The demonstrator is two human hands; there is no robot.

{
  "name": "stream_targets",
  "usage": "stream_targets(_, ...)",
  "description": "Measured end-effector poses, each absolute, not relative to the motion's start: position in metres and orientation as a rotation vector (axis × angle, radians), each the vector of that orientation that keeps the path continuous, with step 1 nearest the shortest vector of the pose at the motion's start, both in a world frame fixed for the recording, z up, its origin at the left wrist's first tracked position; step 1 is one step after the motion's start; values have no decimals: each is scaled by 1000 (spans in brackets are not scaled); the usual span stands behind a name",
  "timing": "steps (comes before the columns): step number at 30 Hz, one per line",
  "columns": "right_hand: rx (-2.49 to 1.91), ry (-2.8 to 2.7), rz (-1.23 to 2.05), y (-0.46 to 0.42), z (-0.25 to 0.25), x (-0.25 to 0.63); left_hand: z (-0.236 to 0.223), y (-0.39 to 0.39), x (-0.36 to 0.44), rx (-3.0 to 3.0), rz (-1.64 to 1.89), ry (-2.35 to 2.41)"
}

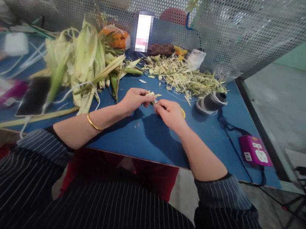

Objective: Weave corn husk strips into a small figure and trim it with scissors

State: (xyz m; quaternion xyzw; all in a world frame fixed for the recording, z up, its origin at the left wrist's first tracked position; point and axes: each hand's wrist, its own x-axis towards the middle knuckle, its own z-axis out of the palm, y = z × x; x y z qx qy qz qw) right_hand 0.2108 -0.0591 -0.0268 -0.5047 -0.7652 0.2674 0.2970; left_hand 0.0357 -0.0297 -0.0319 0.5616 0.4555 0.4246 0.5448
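My left hand (135, 100) pinches a small pale piece of corn husk (151, 94) over the middle of the blue table. Close beside it, my right hand (170, 113) is closed around a pair of scissors, mostly hidden by the fingers. Only a yellow handle loop (183, 113) shows past the hand, and a bit of blade meets the husk piece. To the left lies a big pile of pale green corn husks (85, 54). Beyond my hands spreads a heap of cut husk scraps (180, 75).
A black and white spool (211, 103) stands at the right, with a purple box (255, 150) and dark cables near the table's edge. A phone (34, 96) with a white cable lies left. Behind are an orange packet (115, 36) and a perforated metal screen (167, 1).
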Motion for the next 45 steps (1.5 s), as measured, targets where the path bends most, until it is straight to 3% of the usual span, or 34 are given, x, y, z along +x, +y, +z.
stream_targets(12,-1380,-2023,770,-61,-20,214,-29,-25,26,1211,809,939)
stream_targets(22,-1378,-2056,733,-60,-22,214,-25,-29,29,1506,944,1018)
stream_targets(45,-1364,-2018,762,-58,-27,213,-25,-30,27,1512,921,987)
